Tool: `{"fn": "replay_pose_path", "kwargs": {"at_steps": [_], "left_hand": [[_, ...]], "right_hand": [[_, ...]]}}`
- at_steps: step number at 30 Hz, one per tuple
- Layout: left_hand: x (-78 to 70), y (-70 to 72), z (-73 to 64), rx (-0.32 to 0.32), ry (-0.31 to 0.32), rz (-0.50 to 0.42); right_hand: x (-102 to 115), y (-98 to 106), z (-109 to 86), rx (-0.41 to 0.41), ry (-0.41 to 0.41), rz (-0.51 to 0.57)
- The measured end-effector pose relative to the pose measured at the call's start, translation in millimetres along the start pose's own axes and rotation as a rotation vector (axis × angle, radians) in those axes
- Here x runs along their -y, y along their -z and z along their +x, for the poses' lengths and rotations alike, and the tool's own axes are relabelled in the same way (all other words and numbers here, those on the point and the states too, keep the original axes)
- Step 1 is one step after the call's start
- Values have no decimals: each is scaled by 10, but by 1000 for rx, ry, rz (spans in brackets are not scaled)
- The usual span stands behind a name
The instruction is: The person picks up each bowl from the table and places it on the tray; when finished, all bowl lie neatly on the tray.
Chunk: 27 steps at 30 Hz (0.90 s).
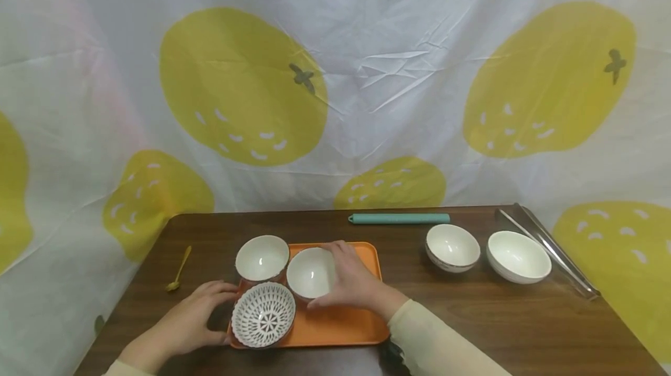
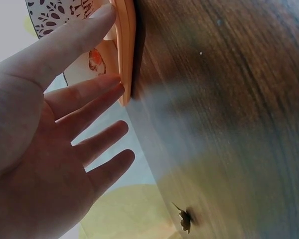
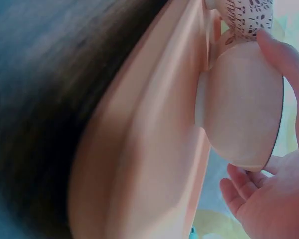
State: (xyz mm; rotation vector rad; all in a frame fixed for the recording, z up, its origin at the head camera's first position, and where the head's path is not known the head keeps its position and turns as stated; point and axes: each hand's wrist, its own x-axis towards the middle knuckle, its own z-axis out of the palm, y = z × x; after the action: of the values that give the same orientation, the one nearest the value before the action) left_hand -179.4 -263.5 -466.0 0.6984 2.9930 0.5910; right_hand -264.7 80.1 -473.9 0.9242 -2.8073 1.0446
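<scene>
White bowl (image 1: 310,273) between right hand's (image 1: 352,280) fingers (image 3: 284,55), on tray (image 1: 341,323)

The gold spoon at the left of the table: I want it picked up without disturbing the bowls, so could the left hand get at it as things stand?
Probably yes. The left hand rests open at the orange tray edge, holding nothing, and only bare table lies between it and the gold spoon.

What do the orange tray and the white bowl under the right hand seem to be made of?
Orange tray: likely plastic, with a matte, even colour and a moulded, rounded rim. White bowl: probably glazed ceramic, glossy with a bright highlight inside; melamine is possible.
</scene>
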Motion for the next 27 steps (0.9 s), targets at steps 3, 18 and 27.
{"fn": "replay_pose_path", "kwargs": {"at_steps": [3,18,27], "left_hand": [[-9,2,8,5,0,1],[-10,17,1,11,17,11],[-28,0,7,6,-2,22]], "right_hand": [[-29,78,-32,27,14,-33],[-814,944,-452,-106,-69,-312],[-1312,1524,-850,-131,-227,-456]]}}
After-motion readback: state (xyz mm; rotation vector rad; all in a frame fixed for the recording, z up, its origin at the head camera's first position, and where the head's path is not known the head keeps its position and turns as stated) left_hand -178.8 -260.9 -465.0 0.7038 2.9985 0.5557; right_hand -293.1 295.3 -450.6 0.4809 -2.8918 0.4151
